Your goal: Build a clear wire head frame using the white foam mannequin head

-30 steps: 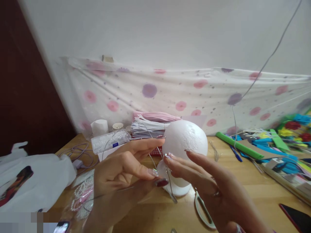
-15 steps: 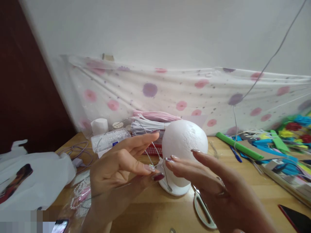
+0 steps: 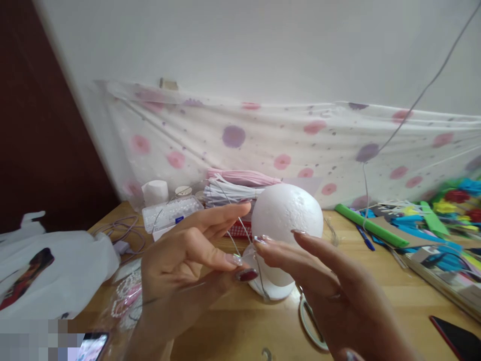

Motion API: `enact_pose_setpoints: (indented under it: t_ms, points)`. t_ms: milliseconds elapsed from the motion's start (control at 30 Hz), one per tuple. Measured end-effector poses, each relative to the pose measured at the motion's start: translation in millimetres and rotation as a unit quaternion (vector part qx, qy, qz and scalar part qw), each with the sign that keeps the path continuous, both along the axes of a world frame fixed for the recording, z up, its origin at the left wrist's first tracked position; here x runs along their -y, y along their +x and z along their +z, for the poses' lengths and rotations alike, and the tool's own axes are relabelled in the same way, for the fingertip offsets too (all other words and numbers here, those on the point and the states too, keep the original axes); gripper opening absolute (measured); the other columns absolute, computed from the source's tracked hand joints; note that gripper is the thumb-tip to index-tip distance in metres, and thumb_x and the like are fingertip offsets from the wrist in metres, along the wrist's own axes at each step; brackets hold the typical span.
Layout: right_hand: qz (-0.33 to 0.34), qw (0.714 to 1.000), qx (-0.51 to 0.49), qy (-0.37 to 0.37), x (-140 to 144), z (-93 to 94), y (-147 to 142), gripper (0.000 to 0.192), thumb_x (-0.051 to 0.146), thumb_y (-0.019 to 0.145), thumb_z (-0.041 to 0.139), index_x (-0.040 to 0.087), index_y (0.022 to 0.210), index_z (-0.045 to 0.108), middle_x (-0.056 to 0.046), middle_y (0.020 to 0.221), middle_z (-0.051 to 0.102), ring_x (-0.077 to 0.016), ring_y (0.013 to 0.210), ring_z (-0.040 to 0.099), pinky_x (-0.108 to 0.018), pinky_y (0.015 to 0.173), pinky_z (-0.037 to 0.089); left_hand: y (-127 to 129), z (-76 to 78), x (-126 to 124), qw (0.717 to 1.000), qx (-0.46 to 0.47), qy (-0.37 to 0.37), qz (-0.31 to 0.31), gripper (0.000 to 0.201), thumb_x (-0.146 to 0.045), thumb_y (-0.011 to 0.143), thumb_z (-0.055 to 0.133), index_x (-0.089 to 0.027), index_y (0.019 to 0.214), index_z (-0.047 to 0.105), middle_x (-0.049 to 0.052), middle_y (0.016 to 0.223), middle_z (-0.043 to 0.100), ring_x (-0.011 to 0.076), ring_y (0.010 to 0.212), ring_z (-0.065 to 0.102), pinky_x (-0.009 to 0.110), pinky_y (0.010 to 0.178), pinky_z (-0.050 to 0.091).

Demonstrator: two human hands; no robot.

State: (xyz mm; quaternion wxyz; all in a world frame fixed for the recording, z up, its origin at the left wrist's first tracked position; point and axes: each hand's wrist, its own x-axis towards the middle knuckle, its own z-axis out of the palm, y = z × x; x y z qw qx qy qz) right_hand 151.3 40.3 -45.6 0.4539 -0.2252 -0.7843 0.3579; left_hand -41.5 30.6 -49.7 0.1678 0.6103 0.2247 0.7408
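Observation:
My left hand [image 3: 203, 260] is closed in a pinch on a thin metal wire [image 3: 245, 229], with thumb and index finger pressed together. The wire forms a large loose loop behind that hand, and a short end hangs past the fingertips. My right hand [image 3: 319, 281] is just to the right, its fingers stretched out and their tips close to the wire; whether they touch it I cannot tell. Behind both hands stands a white foam head [image 3: 287, 215] on a round base, partly covered by my right fingers.
Scissors [image 3: 311, 323] lie beside the foam head, partly under my right hand. Behind are a bead box [image 3: 173, 211] and pink and white pipe cleaner bundles [image 3: 244, 176]. A plastic bag [image 3: 82, 265] is at left; a green roll [image 3: 370, 225] and blue pen [image 3: 365, 238] are at right.
Both hands keep nearly the same pose. The right fingertips have shifted slightly left, nearer the wire, and the view has moved a little.

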Motion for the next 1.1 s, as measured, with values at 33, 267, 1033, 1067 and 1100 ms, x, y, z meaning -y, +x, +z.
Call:
enact_pose_setpoints:
  t_ms: [33, 267, 1033, 1067, 1100]
  points:
    - [0.007, 0.999, -0.040, -0.009, 1, 0.2, -1, 0.037, 0.043, 0.099, 0.048, 0.040, 0.136, 0.050, -0.004, 0.121, 0.072, -0.0270, 0.118, 0.065, -0.046, 0.098, 0.056, 2, 0.5, 1, 1.000, 0.007, 0.000, -0.004, 0.018, -0.011, 0.073, 0.083, -0.025, 0.076, 0.072, 0.000, 0.123, 0.072, 0.0235, 0.117, 0.067, 0.038, 0.101, 0.059]
    - [0.108, 0.957, -0.166, -0.213, 2, -0.3, -18, 0.022, 0.044, 0.096, 0.057, 0.027, 0.106, 0.067, -0.002, 0.087, 0.066, -0.0141, 0.081, 0.063, -0.026, 0.078, 0.055, 7, -0.1, 0, 0.992, 0.026, -0.023, -0.122, 0.012, -0.017, 0.077, 0.080, -0.026, 0.080, 0.072, -0.002, 0.126, 0.071, 0.0226, 0.120, 0.065, 0.035, 0.102, 0.057]
    - [0.290, 0.845, -0.279, -0.353, -11, -9.7, -29, 0.010, 0.031, 0.089, 0.071, 0.023, 0.094, 0.073, 0.002, 0.077, 0.062, -0.0035, 0.066, 0.055, -0.012, 0.061, 0.042, 16, -9.6, -6, 0.962, 0.021, -0.059, -0.266, 0.022, -0.012, 0.078, 0.079, -0.030, 0.091, 0.075, -0.002, 0.130, 0.069, 0.0214, 0.122, 0.064, 0.031, 0.103, 0.055]
    - [0.287, 0.846, -0.276, -0.354, -11, -9.4, -29, 0.010, 0.031, 0.089, 0.071, 0.023, 0.093, 0.073, 0.002, 0.076, 0.062, -0.0037, 0.066, 0.054, -0.012, 0.060, 0.042, 17, -9.4, -6, 0.961, 0.021, -0.061, -0.270, 0.023, -0.012, 0.078, 0.079, -0.030, 0.092, 0.076, -0.003, 0.131, 0.069, 0.0209, 0.122, 0.064, 0.030, 0.102, 0.055]
    - [0.284, 0.848, -0.273, -0.355, -11, -9.2, -29, 0.010, 0.032, 0.088, 0.072, 0.023, 0.093, 0.073, 0.002, 0.076, 0.062, -0.0040, 0.065, 0.054, -0.012, 0.060, 0.041, 17, -9.2, -6, 0.959, 0.023, -0.064, -0.274, 0.024, -0.012, 0.078, 0.079, -0.030, 0.093, 0.076, -0.003, 0.131, 0.069, 0.0204, 0.122, 0.064, 0.028, 0.100, 0.056]
